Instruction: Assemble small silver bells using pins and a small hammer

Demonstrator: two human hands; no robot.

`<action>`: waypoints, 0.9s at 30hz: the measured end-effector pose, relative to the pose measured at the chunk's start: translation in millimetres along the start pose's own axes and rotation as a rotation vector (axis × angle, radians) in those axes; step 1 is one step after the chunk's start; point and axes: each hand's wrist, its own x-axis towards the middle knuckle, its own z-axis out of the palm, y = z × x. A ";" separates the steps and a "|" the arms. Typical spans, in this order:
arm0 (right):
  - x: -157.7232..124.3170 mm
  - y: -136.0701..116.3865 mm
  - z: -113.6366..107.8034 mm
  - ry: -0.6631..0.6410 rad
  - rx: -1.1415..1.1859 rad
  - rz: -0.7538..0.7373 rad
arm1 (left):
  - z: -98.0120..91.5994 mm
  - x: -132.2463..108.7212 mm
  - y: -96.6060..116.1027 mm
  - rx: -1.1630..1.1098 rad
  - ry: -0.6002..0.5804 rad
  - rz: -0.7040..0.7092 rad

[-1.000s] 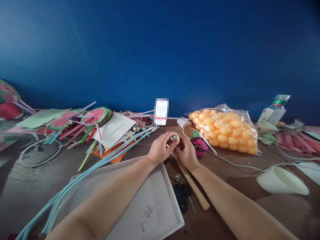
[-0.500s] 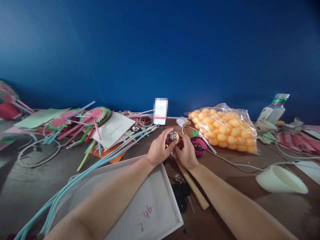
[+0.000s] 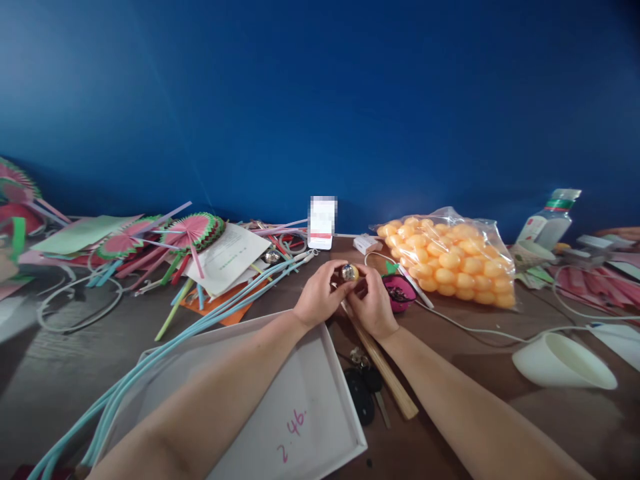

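Note:
Held between the fingertips of both hands is a small shiny ball point(image 3: 349, 272), silver on its face with yellow at its right edge. My left hand point(image 3: 320, 293) curls round its left side, thumb pressed near its lower front. My right hand point(image 3: 373, 303) pinches it from the right, with fingers bent. The palms hide the rest of the ball. Beneath my right wrist lies a bundle of thin wooden sticks point(image 3: 387, 377), and a pink pouch point(image 3: 400, 293) of small dark pieces stands just right of that hand.
A white box lid point(image 3: 300, 373) lies under my left forearm, crossed by pale blue tubes point(image 3: 200, 323). Car keys point(image 3: 360, 393) lie beside it. Behind are a phone point(image 3: 321, 227), a bag of orange balls point(image 3: 450, 260), a tipped white cup point(image 3: 560, 360) and paper fans point(image 3: 193, 233).
The ball has turned slightly in my fingers, which have barely moved. A blurred green strip has come in at the left edge, and a blurred skin-toned shape at the right edge.

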 end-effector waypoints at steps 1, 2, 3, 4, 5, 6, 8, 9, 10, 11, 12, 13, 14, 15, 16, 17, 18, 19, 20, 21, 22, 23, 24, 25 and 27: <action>-0.6 0.2 0.0 -0.036 -0.034 0.008 | 0.6 1.0 -2.1 -0.028 0.025 -0.019; -1.3 0.3 -0.1 -0.093 -0.076 0.025 | 1.3 2.3 -4.5 -0.064 0.055 -0.042; -2.2 0.2 -0.3 -0.165 -0.128 0.051 | 2.0 3.7 -6.8 -0.106 0.084 -0.072; -3.1 0.1 -0.5 -0.240 -0.187 0.086 | 2.7 5.2 -9.2 -0.156 0.105 -0.107; -4.0 -0.2 -0.7 -0.305 -0.244 0.118 | 3.4 6.8 -11.3 -0.209 0.122 -0.142; -4.8 -0.6 -1.0 -0.349 -0.295 0.142 | 4.1 8.3 -13.3 -0.259 0.135 -0.175; -5.8 -1.5 -1.6 -0.382 -0.364 0.153 | 5.1 10.9 -16.4 -0.342 0.147 -0.234; -6.0 -2.0 -2.0 -0.390 -0.379 0.146 | 5.4 11.9 -17.6 -0.370 0.150 -0.258; -6.1 -2.4 -2.5 -0.401 -0.384 0.138 | 5.7 12.7 -18.8 -0.388 0.154 -0.279; -6.0 -2.7 -2.9 -0.416 -0.385 0.133 | 5.8 13.3 -19.9 -0.397 0.162 -0.296; -5.9 -2.8 -3.3 -0.430 -0.385 0.128 | 5.7 13.8 -20.9 -0.396 0.174 -0.310; -5.8 -2.6 -3.5 -0.437 -0.383 0.120 | 5.5 14.1 -21.9 -0.386 0.193 -0.320; -5.7 -2.0 -3.7 -0.430 -0.380 0.108 | 5.2 14.4 -22.9 -0.369 0.214 -0.327; -5.4 -1.0 -3.7 -0.411 -0.374 0.090 | 4.8 14.6 -23.8 -0.348 0.235 -0.330; -4.9 0.3 -3.6 -0.387 -0.361 0.068 | 4.3 14.7 -24.6 -0.328 0.250 -0.327; -4.2 1.8 -3.4 -0.361 -0.342 0.049 | 3.9 14.8 -25.2 -0.308 0.263 -0.315; -3.2 3.5 -3.2 -0.338 -0.321 0.034 | 3.4 14.7 -25.8 -0.291 0.276 -0.298; -1.9 5.1 -3.0 -0.323 -0.300 0.028 | 3.1 14.5 -26.3 -0.275 0.292 -0.280; -0.4 6.5 -2.8 -0.318 -0.280 0.032 | 2.8 14.3 -26.8 -0.261 0.311 -0.262; 1.2 7.6 -2.7 -0.318 -0.264 0.047 | 2.6 14.1 -27.2 -0.247 0.331 -0.248; 2.9 8.2 -2.6 -0.320 -0.247 0.069 | 2.5 13.8 -27.7 -0.234 0.351 -0.238; 4.4 8.2 -2.7 -0.319 -0.221 0.092 | 2.5 13.6 -28.1 -0.223 0.364 -0.234; 5.8 7.6 -3.1 -0.309 -0.182 0.115 | 2.4 13.5 -28.4 -0.213 0.369 -0.233; 7.1 6.1 -3.8 -0.282 -0.130 0.137 | 2.3 13.5 -28.5 -0.201 0.368 -0.232; 9.2 0.3 -7.0 -0.200 0.000 0.183 | 2.1 13.7 -28.1 -0.170 0.362 -0.232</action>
